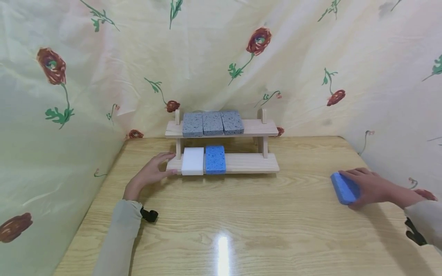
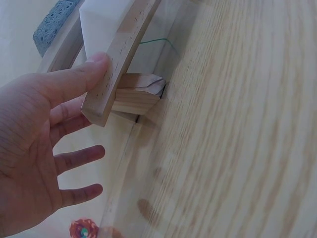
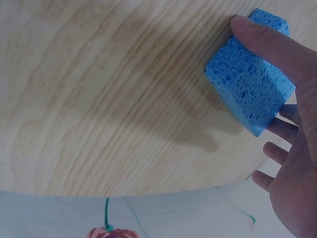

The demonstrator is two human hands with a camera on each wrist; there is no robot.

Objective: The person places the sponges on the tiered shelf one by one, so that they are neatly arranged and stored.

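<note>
A small two-tier wooden shelf (image 1: 250,163) stands against the back of the table. My left hand (image 1: 152,170) holds the left end of its lower board, the thumb on the front edge (image 2: 106,94) and some fingers behind. On that lower board, a white sponge (image 1: 192,161) lies beside a blue sponge (image 1: 215,160). Three grey speckled sponges (image 1: 212,123) lie side by side on the upper board. Far to the right, my right hand (image 1: 373,188) grips another blue sponge (image 3: 252,79) between thumb and fingers, over the table; whether it touches the wood I cannot tell.
The light wood table (image 1: 276,230) runs forward from the shelf. Flower-patterned cloth (image 1: 207,57) hangs behind it and along both sides. Black straps with small mounts (image 1: 149,215) sit at both wrists.
</note>
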